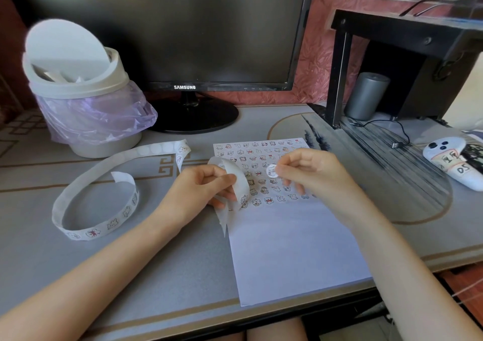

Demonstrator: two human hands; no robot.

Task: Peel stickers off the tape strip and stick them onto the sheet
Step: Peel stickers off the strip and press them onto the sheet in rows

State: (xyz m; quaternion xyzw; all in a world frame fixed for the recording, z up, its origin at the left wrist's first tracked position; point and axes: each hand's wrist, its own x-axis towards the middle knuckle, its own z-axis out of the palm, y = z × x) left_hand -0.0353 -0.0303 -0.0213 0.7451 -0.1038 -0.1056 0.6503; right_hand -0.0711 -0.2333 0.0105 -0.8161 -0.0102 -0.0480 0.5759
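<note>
**Item: sticker** (271,170). Small round disc, white and papery with a faint printed figure. The fingertips of the right hand (311,168) pinch it, and it sits raised above the far half of the sheet (292,249), over rows already filled. Being round, it has no long axis to align.

**Relation governing the placement.** Bare paper lies nearward of the sticker, toward the person. The sheet's long axis runs from far edge to near edge, so the drop likely goes down and slightly back. The right hand is the nearer one. Whether the lowest row is full cannot be told, because the hand covers its right end.

**Tape strip** (91,233). Long, thin, glossy backing ribbon, looped loosely over the left part of the desk (130,275). Its near length carries printed stickers; part of the far stretch shows blank circles. The left hand (201,186) grips the curled free end at the sheet's left edge.

**Sheet.** Matte pale paper, portrait, reaching the desk's near edge.

**Surroundings.**
- Far-left corner: lidded bin (78,84) with a lilac liner.
- Far edge: dark monitor (170,27).
- Right edge: white controller (454,165).
</note>
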